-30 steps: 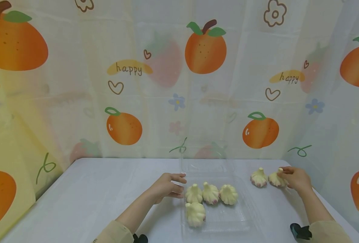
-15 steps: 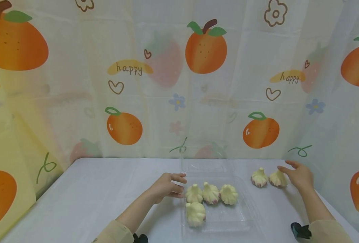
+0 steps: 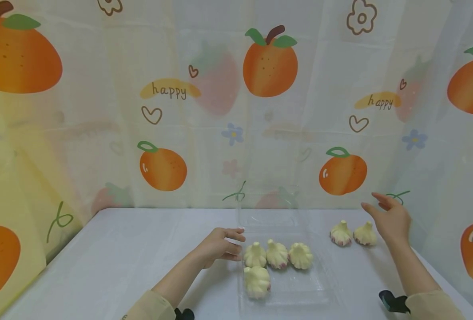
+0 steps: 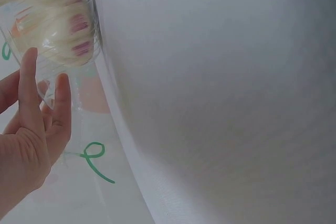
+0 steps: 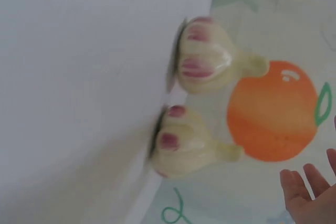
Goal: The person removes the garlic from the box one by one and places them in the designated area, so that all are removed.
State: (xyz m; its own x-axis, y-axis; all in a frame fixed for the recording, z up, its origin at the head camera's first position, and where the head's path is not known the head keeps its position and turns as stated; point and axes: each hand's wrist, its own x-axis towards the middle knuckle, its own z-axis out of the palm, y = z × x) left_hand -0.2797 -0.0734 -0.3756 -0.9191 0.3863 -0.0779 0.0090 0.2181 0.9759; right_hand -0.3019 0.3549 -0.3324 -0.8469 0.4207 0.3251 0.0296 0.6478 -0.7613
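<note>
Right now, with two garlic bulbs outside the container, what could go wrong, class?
The rightmost garlic bulb stands close to its neighbour, so the right hand, reaching for one, might tip the other.

The left hand is at the left edge of the clear plastic container; a push could slide it, jostling the four garlic bulbs inside.

The head view looks forward and down across the desk (image 3: pixel 140 240) to the curtain (image 3: pixel 204 155); 2 close wrist views lie rolled sideways, the right sharing 2 garlic bulbs (image 3: pixel 341 234), the left the clear box (image 3: pixel 296 284).
</note>
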